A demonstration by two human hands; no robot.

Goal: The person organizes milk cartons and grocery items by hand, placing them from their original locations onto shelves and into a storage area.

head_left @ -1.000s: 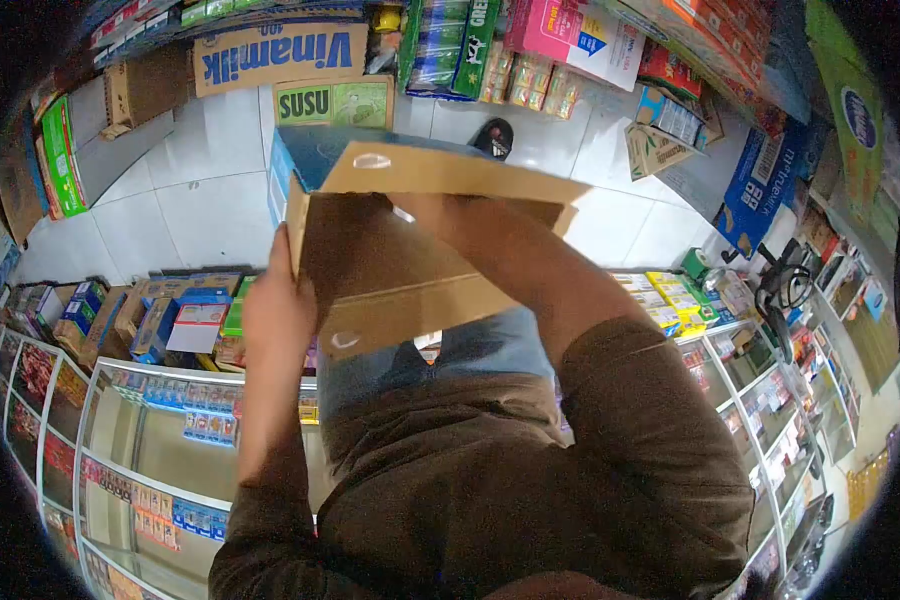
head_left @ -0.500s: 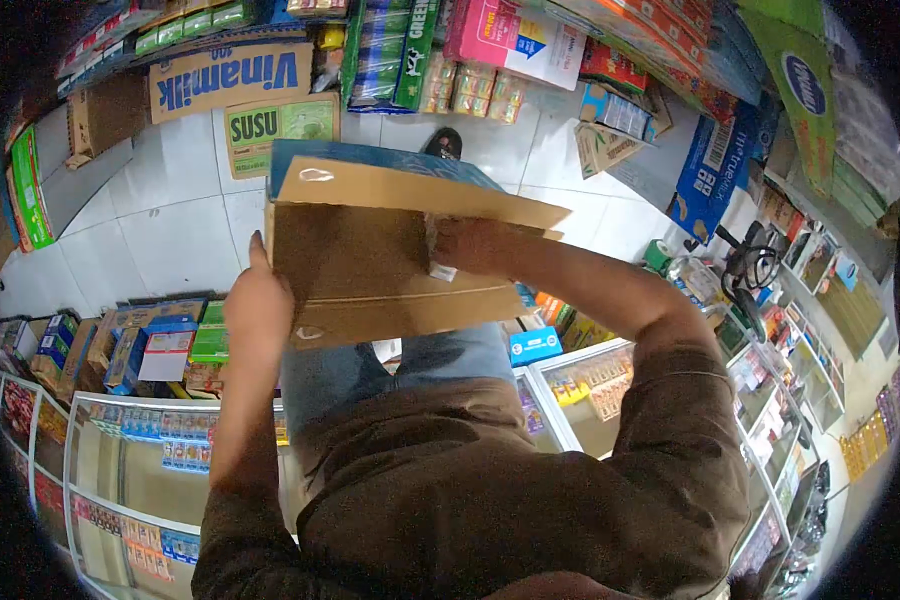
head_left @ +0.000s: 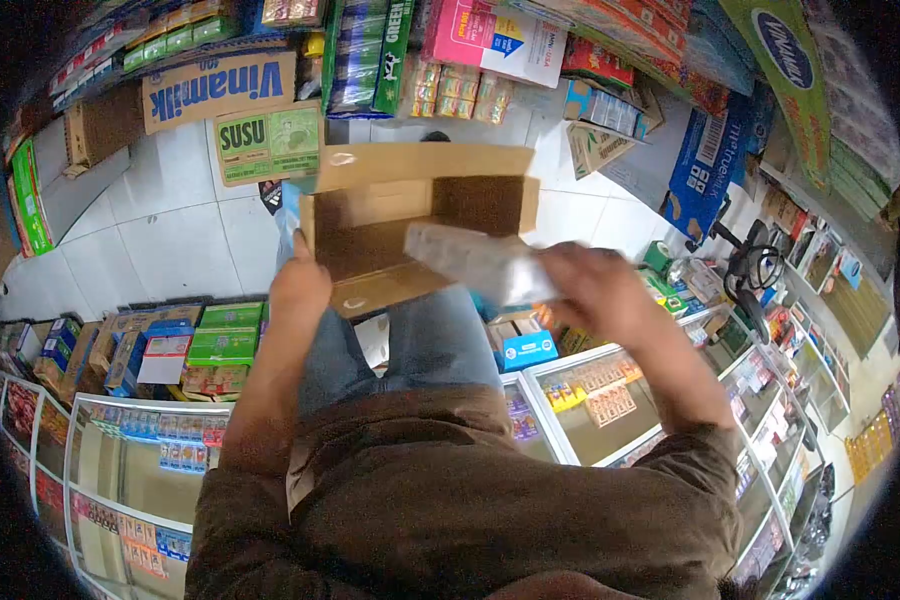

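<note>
An open cardboard box (head_left: 370,255) with its flaps spread is in front of my body, above my legs. My left hand (head_left: 301,290) grips the box at its left edge, the fingers on the side wall. To the right of the box, my right hand (head_left: 592,290) is closed around a pale, partly see-through pack (head_left: 480,262). The pack is blurred, and its left end lies over the front right part of the box opening. What the pack contains cannot be made out. The inside of the box shows bare brown cardboard where it is visible.
Glass display cases (head_left: 590,390) stand near my body on both sides. A Vinamilk carton (head_left: 220,88) and a green SUSU carton (head_left: 268,142) are beyond the box at the left. Stacked goods (head_left: 365,60) line the far side, and a blue carton (head_left: 708,165) stands at the right.
My right hand has come out of the box and moved right, with the pale pack in it. The box has turned and shows more of its inside; my left hand has shifted slightly right.
</note>
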